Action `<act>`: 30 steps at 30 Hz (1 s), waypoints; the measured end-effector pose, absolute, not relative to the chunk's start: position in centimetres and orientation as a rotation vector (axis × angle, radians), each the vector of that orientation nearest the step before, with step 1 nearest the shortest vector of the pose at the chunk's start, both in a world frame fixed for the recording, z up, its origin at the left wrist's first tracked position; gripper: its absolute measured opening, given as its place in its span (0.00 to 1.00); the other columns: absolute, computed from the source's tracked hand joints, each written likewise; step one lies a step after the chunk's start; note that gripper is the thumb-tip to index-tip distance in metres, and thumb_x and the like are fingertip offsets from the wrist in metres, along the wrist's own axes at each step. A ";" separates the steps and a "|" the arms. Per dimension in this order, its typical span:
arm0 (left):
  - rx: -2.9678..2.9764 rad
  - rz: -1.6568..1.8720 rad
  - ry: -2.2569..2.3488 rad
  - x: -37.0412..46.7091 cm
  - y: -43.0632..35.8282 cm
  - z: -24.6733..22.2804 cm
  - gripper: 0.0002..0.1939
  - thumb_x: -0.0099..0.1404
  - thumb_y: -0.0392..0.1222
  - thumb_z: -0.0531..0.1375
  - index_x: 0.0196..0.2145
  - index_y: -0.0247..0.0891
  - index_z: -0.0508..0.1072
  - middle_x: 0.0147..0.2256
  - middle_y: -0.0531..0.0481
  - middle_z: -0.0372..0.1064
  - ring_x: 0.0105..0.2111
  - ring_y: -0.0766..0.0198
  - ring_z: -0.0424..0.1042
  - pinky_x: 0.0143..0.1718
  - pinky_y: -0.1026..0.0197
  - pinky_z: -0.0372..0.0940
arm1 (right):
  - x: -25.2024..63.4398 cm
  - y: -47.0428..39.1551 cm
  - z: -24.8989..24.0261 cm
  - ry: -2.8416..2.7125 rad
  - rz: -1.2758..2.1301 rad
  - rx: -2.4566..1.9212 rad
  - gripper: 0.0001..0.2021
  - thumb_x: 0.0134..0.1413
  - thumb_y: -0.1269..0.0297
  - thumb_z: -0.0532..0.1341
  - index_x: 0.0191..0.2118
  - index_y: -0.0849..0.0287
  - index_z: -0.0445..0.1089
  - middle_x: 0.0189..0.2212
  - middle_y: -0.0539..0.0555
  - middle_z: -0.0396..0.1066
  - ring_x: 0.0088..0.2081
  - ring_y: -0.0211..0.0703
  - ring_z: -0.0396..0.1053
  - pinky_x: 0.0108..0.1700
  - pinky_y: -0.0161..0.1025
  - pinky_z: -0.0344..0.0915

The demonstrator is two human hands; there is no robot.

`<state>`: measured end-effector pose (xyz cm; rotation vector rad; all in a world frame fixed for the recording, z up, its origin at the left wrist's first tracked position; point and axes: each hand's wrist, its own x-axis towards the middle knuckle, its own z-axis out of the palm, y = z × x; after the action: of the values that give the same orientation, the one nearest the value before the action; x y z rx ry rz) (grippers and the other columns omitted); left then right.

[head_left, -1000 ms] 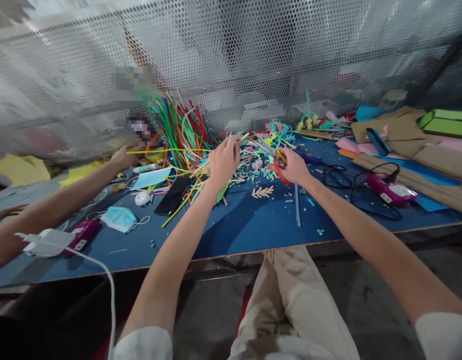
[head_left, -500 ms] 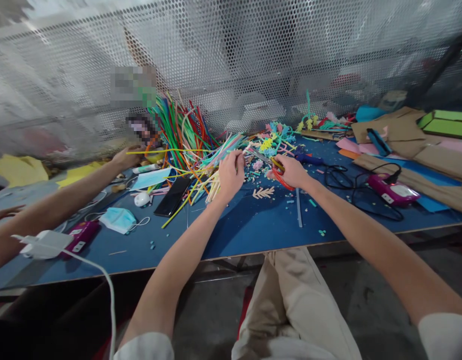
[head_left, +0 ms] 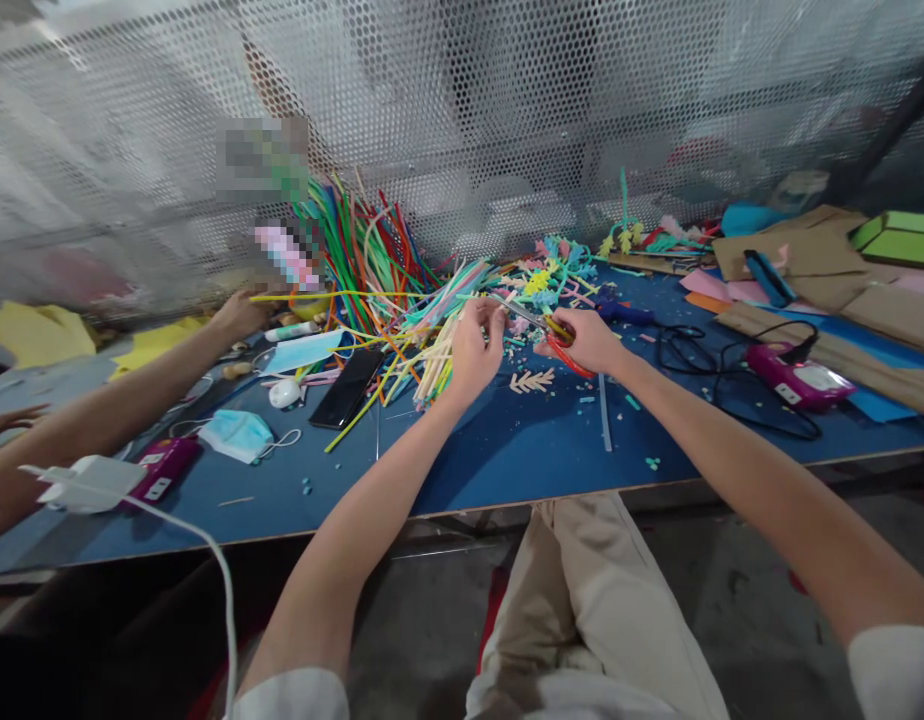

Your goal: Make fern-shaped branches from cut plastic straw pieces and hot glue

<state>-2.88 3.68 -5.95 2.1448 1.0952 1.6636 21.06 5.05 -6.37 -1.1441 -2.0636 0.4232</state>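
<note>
Red-and-yellow-handled scissors (head_left: 568, 352) are gripped in my right hand (head_left: 588, 342), their blades pointing left toward my other hand. My left hand (head_left: 478, 348) is raised over the blue table with its fingers pinched near the blade tips; what it holds is too small to name. Behind and left of it lies a pile of colourful strips (head_left: 439, 345). A pale leaf-shaped piece (head_left: 532, 381) rests on the table between my hands. Small cut bits and coloured branching pieces (head_left: 556, 270) lie beyond the scissors.
At the left, another person's hand (head_left: 241, 312) holds a yellow strip. A black phone (head_left: 346, 388), a blue mask (head_left: 237, 436) and a purple power box (head_left: 164, 470) are on that side. Another purple box (head_left: 799, 378) with black cable and cardboard (head_left: 792, 250) lie right. Metal mesh stands behind.
My left hand has moved slightly right, closer to the scissors. The other person's hand has shifted a little left with the yellow strip. The view has shifted slightly.
</note>
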 end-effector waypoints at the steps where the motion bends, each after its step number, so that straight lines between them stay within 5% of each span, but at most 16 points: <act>1: 2.140 1.678 1.101 -2.9 3.8 -6.1 0.13 0.84 0.54 0.54 0.53 0.44 0.66 0.41 0.47 0.77 0.35 0.62 0.77 0.41 0.56 0.72 | 21.1 5.1 -6.4 -2.058 0.417 -1.147 0.36 0.50 0.24 0.68 0.29 0.51 0.54 0.24 0.46 0.56 0.27 0.40 0.52 0.35 0.41 0.50; 5: 2.154 1.625 1.206 -3.0 3.8 -6.1 0.16 0.82 0.50 0.58 0.62 0.47 0.65 0.55 0.42 0.73 0.32 0.66 0.71 0.35 0.59 0.71 | 21.2 5.0 -6.4 -2.054 0.393 -1.165 0.35 0.52 0.25 0.67 0.29 0.51 0.54 0.24 0.46 0.57 0.28 0.41 0.52 0.34 0.41 0.51; 9: 2.155 1.588 1.245 -3.0 3.1 -5.3 0.22 0.82 0.51 0.58 0.69 0.50 0.62 0.59 0.41 0.69 0.35 0.65 0.73 0.34 0.61 0.73 | 21.3 5.0 -6.2 -2.083 0.344 -1.192 0.32 0.54 0.29 0.66 0.28 0.51 0.54 0.24 0.48 0.60 0.29 0.42 0.53 0.34 0.42 0.52; 14: 2.223 1.576 1.257 -3.3 2.6 -4.5 0.16 0.82 0.55 0.58 0.61 0.49 0.73 0.57 0.41 0.70 0.39 0.63 0.74 0.36 0.61 0.75 | 21.3 5.0 -6.2 -2.107 0.272 -1.210 0.28 0.55 0.36 0.66 0.28 0.52 0.55 0.26 0.50 0.64 0.30 0.42 0.56 0.35 0.42 0.53; 21: 2.267 1.641 1.189 -3.5 2.6 -4.0 0.22 0.82 0.62 0.55 0.55 0.45 0.78 0.55 0.41 0.69 0.46 0.58 0.75 0.39 0.58 0.76 | 21.5 5.1 -6.4 -2.135 0.212 -1.222 0.24 0.57 0.39 0.64 0.30 0.52 0.56 0.28 0.52 0.66 0.30 0.44 0.58 0.36 0.42 0.53; 30: 2.296 1.554 1.298 -3.6 3.4 -4.5 0.14 0.81 0.54 0.60 0.50 0.44 0.80 0.56 0.41 0.67 0.48 0.60 0.74 0.42 0.59 0.75 | 21.4 5.0 -6.1 -2.183 0.116 -1.318 0.17 0.57 0.48 0.62 0.29 0.53 0.57 0.30 0.56 0.71 0.32 0.46 0.62 0.35 0.42 0.51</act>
<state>-3.62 3.41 -4.55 2.2957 1.2977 1.5542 21.37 5.03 -6.15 -1.3178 -2.1835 0.1164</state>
